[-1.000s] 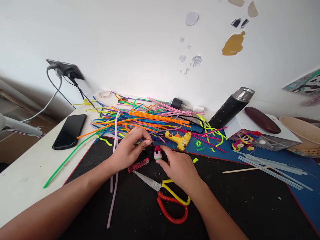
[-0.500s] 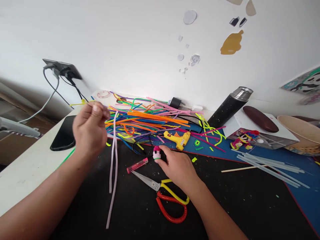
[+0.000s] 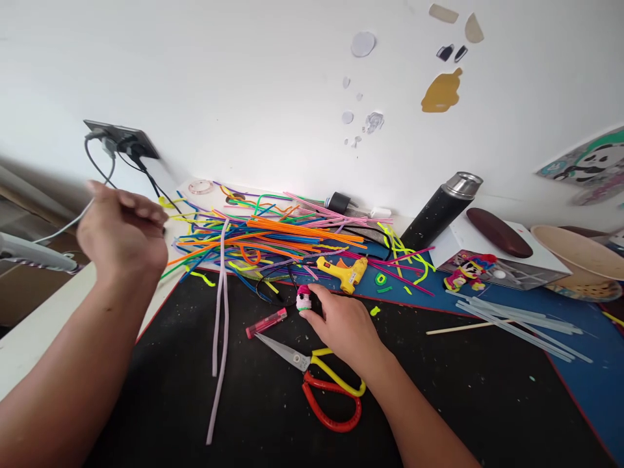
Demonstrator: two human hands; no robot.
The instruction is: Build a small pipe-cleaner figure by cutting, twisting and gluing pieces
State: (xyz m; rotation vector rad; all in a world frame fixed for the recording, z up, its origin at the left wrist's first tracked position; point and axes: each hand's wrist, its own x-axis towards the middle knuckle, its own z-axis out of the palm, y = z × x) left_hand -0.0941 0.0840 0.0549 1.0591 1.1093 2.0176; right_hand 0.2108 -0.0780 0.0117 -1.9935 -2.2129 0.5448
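Pinching a small pink-capped figure (image 3: 303, 301) between thumb and forefinger, the right hand (image 3: 347, 325) sits beyond the scissors (image 3: 298, 359), over the black mat (image 3: 263, 409). The left hand (image 3: 124, 237), raised at the left of the desk (image 3: 34, 344), has half-curled fingers; whether they hold anything, I cannot tell.

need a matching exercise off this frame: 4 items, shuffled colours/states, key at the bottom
Items
1. scissors
2. pink-hatted figure
3. flask
4. glue gun

Colours/states
A. black with a silver top
B. mostly yellow, lying beside loose coloured stems
C. between the thumb and fingers of the right hand
D. one red handle, one yellow

Pairs: 1-D, 2-C, 3-A, 4-B
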